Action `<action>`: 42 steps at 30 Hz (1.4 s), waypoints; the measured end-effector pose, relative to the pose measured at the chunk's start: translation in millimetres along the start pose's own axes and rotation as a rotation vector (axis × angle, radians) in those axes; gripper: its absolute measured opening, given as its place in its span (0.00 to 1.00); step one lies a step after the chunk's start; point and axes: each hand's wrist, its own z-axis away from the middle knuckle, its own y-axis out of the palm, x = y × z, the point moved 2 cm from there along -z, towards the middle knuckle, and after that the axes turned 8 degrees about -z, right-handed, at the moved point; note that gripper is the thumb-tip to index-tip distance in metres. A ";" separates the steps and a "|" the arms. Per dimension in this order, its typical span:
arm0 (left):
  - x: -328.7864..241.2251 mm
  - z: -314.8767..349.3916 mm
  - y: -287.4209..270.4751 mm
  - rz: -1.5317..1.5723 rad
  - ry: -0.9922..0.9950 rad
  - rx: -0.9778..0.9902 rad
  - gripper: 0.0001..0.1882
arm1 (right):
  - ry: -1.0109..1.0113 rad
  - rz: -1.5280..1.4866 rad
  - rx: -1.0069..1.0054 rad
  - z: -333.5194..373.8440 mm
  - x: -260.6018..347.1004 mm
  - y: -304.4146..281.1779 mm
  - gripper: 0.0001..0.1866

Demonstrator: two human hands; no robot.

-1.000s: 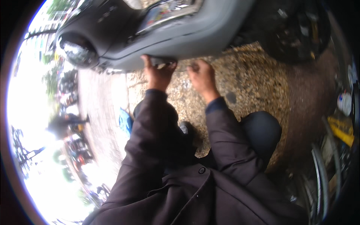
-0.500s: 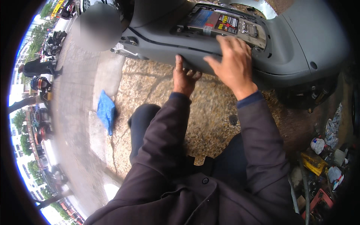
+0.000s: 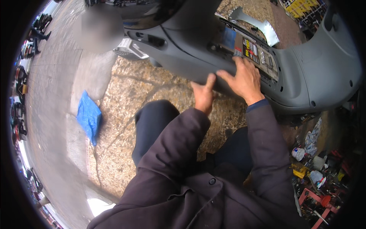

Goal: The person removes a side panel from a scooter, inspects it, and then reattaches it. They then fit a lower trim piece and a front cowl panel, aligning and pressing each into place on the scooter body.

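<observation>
Grey scooter (image 3: pixel 335 72): 11 to 3 o'clock. Right hand (image 3: pixel 246 78): 2 o'clock, spread wide, gripping nothing visible, against the side panel (image 3: pixel 187 66). Left hand (image 3: pixel 203 94): 1 o'clock, thumb raised at the panel's lower edge; hold cannot be determined. Blue plastic sheet (image 3: pixel 89 116): 9 o'clock.

Left head-worn fisheye, looking down, close above both hands (image 3: pixel 246 82)

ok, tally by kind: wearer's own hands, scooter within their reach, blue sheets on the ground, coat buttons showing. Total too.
Hands (left hand, right hand): 2
Grey scooter: 1
Blue sheet: 1
Coat button: 1
Total: 5
</observation>
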 end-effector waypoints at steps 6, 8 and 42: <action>-6.1 -12.1 -10.8 -0.048 0.045 0.075 0.42 | 0.040 0.108 -0.010 -10.5 33.5 14.3 0.48; -20.4 -12.7 -18.8 -0.076 0.145 0.011 0.41 | 0.027 0.103 -0.022 -11.4 35.4 15.3 0.48; -174.9 -63.6 -64.9 -0.608 0.664 -0.456 0.15 | 0.161 0.082 -0.007 -42.8 81.3 36.9 0.51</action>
